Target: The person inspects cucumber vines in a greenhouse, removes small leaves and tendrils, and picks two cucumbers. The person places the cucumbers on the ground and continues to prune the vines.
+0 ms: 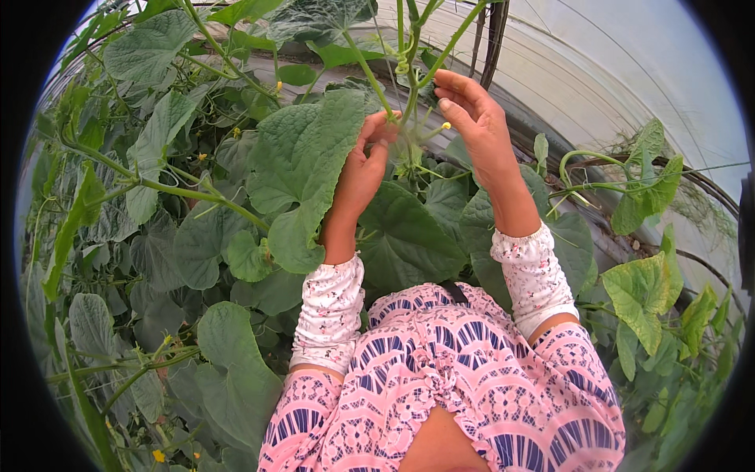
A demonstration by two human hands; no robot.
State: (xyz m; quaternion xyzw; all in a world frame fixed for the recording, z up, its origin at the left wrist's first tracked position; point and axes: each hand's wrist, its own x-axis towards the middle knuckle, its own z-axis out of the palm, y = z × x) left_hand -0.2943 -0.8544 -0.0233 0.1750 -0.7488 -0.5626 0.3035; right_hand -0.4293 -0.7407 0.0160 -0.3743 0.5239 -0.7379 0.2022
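Note:
A green cucumber vine stem [412, 97] rises upright between my hands, with a curled tendril [403, 62] and thin leaf stalks branching from it. To its left is my left hand [368, 156], fingers bent close to the stem at a leaf stalk's base; whether they grip anything is unclear. On the right, my right hand [472, 121] is raised with its fingers curled and thumb apart, the fingertips beside a slanting stalk. A small yellow flower [446, 125] shows near the right thumb. One large leaf [307, 171] partly covers my left wrist. A thin string runs up beside the stem.
Dense cucumber foliage [218, 242] fills the left side, crossed by a thick stem [177, 190]. Translucent plastic sheeting [590, 76] curves along the upper right, with dark poles [494, 41] before it. A yellowing leaf [640, 295] hangs at the right among other vines.

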